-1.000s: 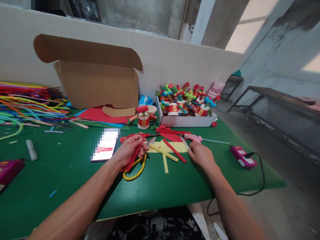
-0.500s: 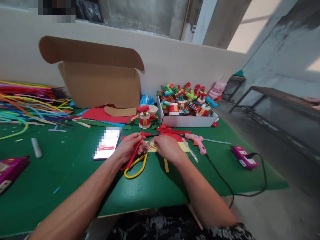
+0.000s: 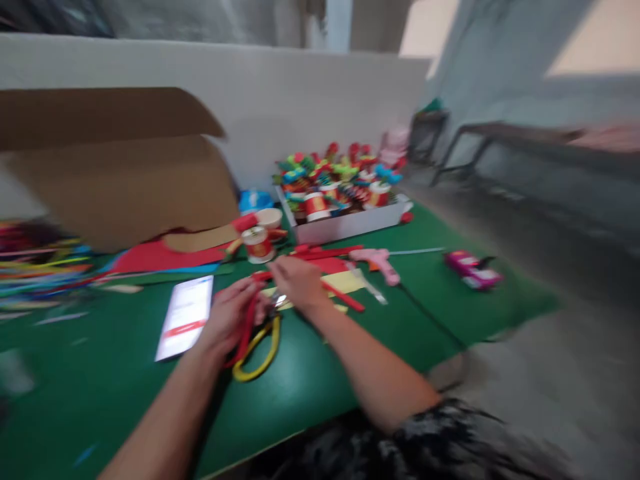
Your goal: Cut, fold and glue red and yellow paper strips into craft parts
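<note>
My left hand [image 3: 231, 313] is closed around a red strip [image 3: 246, 330] near the middle of the green table. Just right of it, my right hand [image 3: 299, 281] bends over scissors with a yellow handle [image 3: 257, 360]; its fingertips are hidden and blurred, so what they grip cannot be made out. Under and beside the right hand lie pieces of yellow paper [image 3: 350, 281] and a red stick [image 3: 345, 297]. A small red and white cup figure [image 3: 259, 245] stands just behind both hands.
A lit phone [image 3: 186, 317] lies left of my hands. Right of them are a pink glue gun [image 3: 383, 262] with a cable and a purple packet [image 3: 473, 270]. Behind stand a white box [image 3: 345, 225] of colourful figures and a cardboard box [image 3: 125, 193]. Colourful strips [image 3: 45, 267] lie far left.
The view has turned to the right, so the table's things appear further left. A red stick now shows beside my right forearm. The red strip is still in my left hand.
</note>
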`<action>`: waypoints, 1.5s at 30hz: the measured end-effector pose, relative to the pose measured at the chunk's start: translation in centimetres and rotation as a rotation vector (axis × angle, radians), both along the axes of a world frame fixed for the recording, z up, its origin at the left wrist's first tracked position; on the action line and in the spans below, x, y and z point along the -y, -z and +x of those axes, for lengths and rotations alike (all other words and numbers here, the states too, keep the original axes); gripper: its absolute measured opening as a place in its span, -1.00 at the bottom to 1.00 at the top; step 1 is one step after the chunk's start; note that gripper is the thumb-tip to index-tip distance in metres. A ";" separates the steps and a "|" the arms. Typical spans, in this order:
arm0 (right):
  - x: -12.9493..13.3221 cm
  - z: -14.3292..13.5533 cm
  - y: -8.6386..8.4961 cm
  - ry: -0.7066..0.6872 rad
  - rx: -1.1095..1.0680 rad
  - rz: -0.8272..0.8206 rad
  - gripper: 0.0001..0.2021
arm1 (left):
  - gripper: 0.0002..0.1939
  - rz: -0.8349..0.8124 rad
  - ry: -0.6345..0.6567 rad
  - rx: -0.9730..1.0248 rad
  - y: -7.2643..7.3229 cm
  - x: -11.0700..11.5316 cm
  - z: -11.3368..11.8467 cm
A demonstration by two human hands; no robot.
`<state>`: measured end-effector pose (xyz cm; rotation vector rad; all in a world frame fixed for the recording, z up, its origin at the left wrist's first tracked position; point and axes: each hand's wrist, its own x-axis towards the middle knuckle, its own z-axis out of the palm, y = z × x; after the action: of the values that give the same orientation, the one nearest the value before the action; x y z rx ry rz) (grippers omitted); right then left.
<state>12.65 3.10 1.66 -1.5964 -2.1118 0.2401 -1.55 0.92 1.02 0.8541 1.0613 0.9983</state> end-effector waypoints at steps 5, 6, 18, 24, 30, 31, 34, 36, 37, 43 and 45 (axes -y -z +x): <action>-2.4 2.4 0.6 -0.052 0.031 -0.161 -0.75 | -0.79 0.065 0.051 0.021 0.8 -1.0 0.3; -2.6 2.9 0.5 -0.109 0.081 -0.213 -0.77 | -0.78 0.071 0.059 0.029 0.9 -1.1 0.3; -2.5 3.7 1.4 -0.269 0.154 -0.389 -0.85 | -0.80 0.069 0.069 0.068 1.2 -0.6 0.8; -1.9 3.4 1.5 -0.256 0.150 -0.375 -0.94 | -0.81 0.060 0.060 0.075 0.9 -0.6 0.8; -2.5 3.4 -0.1 -0.246 -0.120 -0.385 -0.90 | -0.78 0.082 0.052 0.097 0.9 -0.7 0.9; -2.6 3.3 -0.4 -0.264 -0.271 -0.405 -0.89 | -0.77 0.093 0.042 0.107 0.8 -0.6 0.9; -2.7 3.3 -0.7 -0.330 -0.697 -0.493 -0.88 | -0.75 0.121 -0.003 0.122 0.7 -0.6 1.1; -2.5 3.3 -0.4 -0.316 -0.810 -0.513 -0.85 | -0.74 0.123 -0.029 0.115 0.6 -0.5 1.2; -2.3 3.3 -0.2 -0.302 -0.834 -0.505 -0.84 | -0.74 0.120 -0.037 0.107 0.5 -0.5 1.3; -1.2 2.5 0.3 -0.311 -0.923 -0.583 -0.78 | -0.75 0.154 -0.033 0.030 0.4 0.1 1.9; -1.1 2.2 0.2 -0.300 -0.932 -0.566 -0.79 | -0.75 0.160 -0.029 0.011 0.5 0.2 2.0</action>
<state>14.88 4.18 1.50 -1.0451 -1.5496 1.4659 0.49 0.73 0.49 0.9645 0.9965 1.1228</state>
